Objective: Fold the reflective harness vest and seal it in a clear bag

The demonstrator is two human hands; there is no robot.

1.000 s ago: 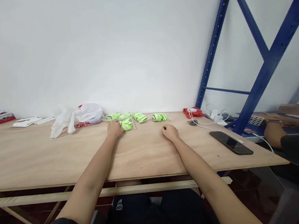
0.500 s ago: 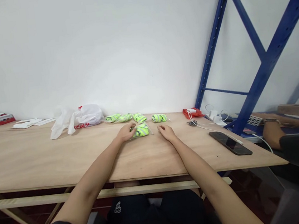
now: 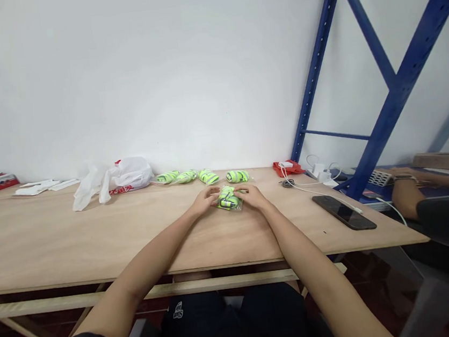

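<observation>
A clear plastic packet with a rolled neon-yellow and grey striped item [image 3: 228, 199] is held between my two hands, over the middle of the wooden table. My left hand [image 3: 206, 200] grips its left edge with the fingers together. On the other side, my right hand [image 3: 250, 194] pinches the packet's upper right part. Behind them, similar packets lie in a row along the wall: one behind my right hand [image 3: 237, 176], one behind my left hand [image 3: 208, 177], and two further left [image 3: 186, 176].
White plastic bags [image 3: 130, 175] and white sheets [image 3: 38, 187] lie at the back left. On the right are a red cloth [image 3: 289, 167], a cabled black phone [image 3: 343, 212] and a blue metal frame [image 3: 380, 113]. Another person's forearm [image 3: 406, 196] rests beyond the frame.
The packet has moved right and slightly nearer, turning as it went. My left hand has moved right with it, and my right hand has closed on its other side.
</observation>
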